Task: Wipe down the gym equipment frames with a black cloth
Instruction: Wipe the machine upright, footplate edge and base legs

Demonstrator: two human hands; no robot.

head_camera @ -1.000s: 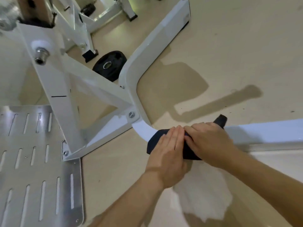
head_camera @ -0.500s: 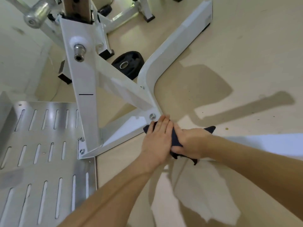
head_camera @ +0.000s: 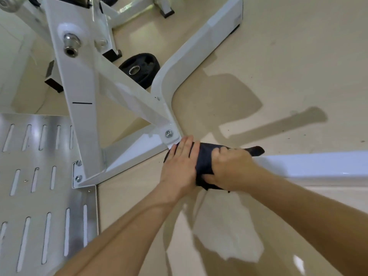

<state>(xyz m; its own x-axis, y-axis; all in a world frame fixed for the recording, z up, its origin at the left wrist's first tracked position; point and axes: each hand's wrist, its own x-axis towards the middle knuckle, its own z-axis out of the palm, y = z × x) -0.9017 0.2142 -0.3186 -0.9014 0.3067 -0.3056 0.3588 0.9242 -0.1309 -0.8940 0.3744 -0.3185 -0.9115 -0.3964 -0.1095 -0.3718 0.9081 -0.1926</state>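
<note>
Head view: black cloth [head_camera: 205, 162] is draped over the white base tube [head_camera: 310, 166] of the gym frame, just below the bolted joint [head_camera: 169, 133] where the diagonal braces meet the curved leg [head_camera: 165, 80]. Judgement: the cloth is light, soft and fully compliant. It wraps the tube easily but will bunch or slide on the glossy paint unless pressed down, so it is best gripped wrapped round the tube, not by a loose corner. One corner sticks out free past the right hand [head_camera: 231, 168]. Right hand is clenched over the cloth, fingers curled round it and the tube. Left hand [head_camera: 179, 168] lies flat with fingers straight, pressing the cloth's left end onto the tube right beside the joint. The hands are close together, with the cloth showing between and under them. The frame looks rigid and heavy and should take firm pressure. A black weight plate [head_camera: 141, 66] lies on the floor [head_camera: 298, 56] behind the curved leg, well apart from the hands. Slotted metal footplate [head_camera: 39, 196] is at left.
</note>
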